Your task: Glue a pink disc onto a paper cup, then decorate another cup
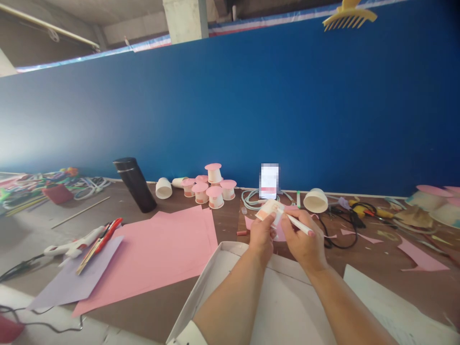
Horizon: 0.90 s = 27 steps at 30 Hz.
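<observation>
My left hand (261, 235) is closed around a small paper cup (270, 210) with a pink and orange print, held above the brown table. My right hand (304, 239) grips a white pen (299, 225) whose tip meets the cup. Both forearms reach over an open white cardboard box (212, 278) at the near edge. A scrap of pink paper (280, 234) lies under my hands.
Large pink sheets (161, 254) and a lilac sheet (68, 278) lie left, with red scissors (104, 237) and a white glue gun (72, 247). A black flask (134, 184), several pink-lidded cups (213, 187), a white cup (315, 200), cables (338, 225) and a phone (269, 181) stand by the blue wall.
</observation>
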Each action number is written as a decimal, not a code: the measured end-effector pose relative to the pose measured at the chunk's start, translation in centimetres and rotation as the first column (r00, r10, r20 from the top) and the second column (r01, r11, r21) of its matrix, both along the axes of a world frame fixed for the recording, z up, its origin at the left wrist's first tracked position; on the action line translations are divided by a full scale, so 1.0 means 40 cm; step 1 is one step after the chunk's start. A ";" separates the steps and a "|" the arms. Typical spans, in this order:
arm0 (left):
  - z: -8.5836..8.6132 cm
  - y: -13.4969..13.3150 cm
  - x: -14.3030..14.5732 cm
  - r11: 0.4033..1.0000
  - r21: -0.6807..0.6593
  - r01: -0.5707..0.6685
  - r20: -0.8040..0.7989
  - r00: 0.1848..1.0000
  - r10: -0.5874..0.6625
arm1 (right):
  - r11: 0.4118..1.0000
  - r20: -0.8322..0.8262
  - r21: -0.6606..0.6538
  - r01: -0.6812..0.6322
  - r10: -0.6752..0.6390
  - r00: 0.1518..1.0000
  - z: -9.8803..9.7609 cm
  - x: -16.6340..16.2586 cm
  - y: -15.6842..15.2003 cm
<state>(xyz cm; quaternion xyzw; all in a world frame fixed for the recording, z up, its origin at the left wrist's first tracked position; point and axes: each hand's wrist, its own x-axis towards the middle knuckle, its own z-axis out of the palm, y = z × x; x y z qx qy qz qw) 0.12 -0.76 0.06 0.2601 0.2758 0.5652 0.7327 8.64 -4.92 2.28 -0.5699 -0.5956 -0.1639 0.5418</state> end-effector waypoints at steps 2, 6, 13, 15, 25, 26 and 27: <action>0.001 0.000 0.000 1.000 -0.008 -0.008 0.001 1.000 0.008 | 1.000 -0.002 -0.003 -0.002 0.002 1.000 0.000 0.000 -0.001; 0.005 -0.002 -0.001 1.000 -0.016 -0.013 0.006 1.000 0.013 | 1.000 0.000 -0.003 -0.005 0.005 1.000 0.000 0.000 -0.001; 0.005 -0.002 -0.002 0.999 -0.034 -0.019 0.025 0.999 0.020 | 1.000 0.007 0.005 -0.001 0.001 1.000 -0.003 0.002 0.001; 0.004 -0.001 -0.002 0.999 -0.040 -0.024 0.035 0.999 0.025 | 1.000 0.008 0.004 -0.006 0.006 1.000 -0.002 0.002 0.001; -0.003 0.005 -0.001 0.999 -0.051 -0.012 0.053 0.998 0.015 | 1.000 0.010 -0.004 -0.001 0.001 1.000 -0.001 0.001 0.000; -0.004 0.005 -0.001 0.998 -0.054 -0.013 0.058 0.998 0.016 | 1.000 0.009 -0.005 0.002 -0.002 1.000 -0.002 0.001 0.000; -0.004 0.005 -0.001 0.998 -0.056 -0.015 0.062 0.998 0.018 | 1.000 0.009 -0.005 0.004 -0.004 1.000 -0.002 0.001 0.000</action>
